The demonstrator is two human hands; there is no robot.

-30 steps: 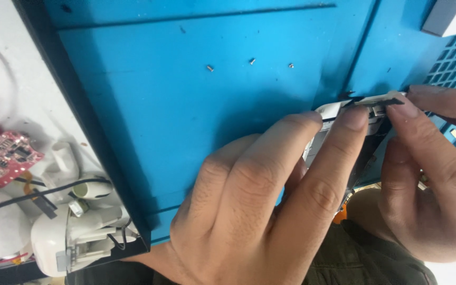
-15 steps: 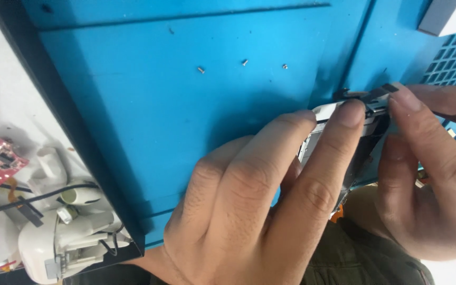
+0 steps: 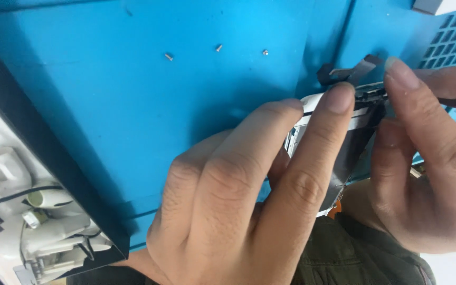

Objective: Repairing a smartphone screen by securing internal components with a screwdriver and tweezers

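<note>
1. Both hands have a grip on the small white-and-black electronic part: left hand pinches its top edge with fingertips, right hand closes on the metal end.
2. Compared to a moment ago the part sits higher in view and a thin grey metal strip now sticks up behind it, so looks like something's coming loose.
3. Part is held just above the blue worktop mat, near its edge.
4. Three tiny silver screws lie on the mat, well apart from the hands.
5. White plastic housings with black wires sit off to the left.

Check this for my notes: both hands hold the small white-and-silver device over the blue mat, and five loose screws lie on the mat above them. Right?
Not quite. The head view shows three loose screws on the blue mat, not five. The rest stands: the left hand and right hand both hold the small white-and-silver device over the mat.
</note>
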